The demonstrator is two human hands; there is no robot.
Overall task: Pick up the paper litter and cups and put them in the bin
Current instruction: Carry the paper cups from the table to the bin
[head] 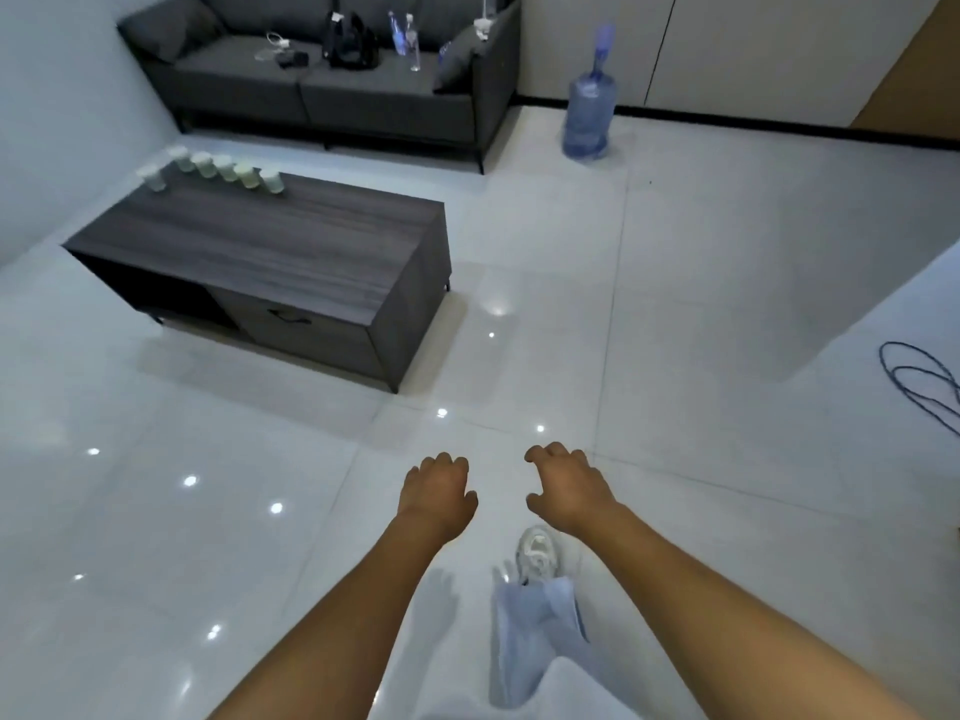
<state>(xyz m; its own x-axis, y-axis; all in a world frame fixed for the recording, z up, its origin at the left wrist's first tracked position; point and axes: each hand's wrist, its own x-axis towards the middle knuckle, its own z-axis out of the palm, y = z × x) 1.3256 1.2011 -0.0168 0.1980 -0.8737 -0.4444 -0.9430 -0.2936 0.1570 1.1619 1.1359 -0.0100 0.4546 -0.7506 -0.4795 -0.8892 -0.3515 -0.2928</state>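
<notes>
Both hands empty, fingers loosely curled: left hand (pixel 439 491), right hand (pixel 566 488). 6 cups (pixel 223 171) stand in a row on the counter's (pixel 270 252) far-left edge, well ahead-left; left hand nearer. No bin visible.

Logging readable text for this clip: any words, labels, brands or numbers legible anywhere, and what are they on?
No text can be read in this frame.
Small bottles on the sofa: labels show as blue patches, too blurred to read.
Big water jug on the floor: no legible label.
Cups on the low table: plain, no print visible.
Black bag on the sofa: a small pale tag, unreadable.
</notes>
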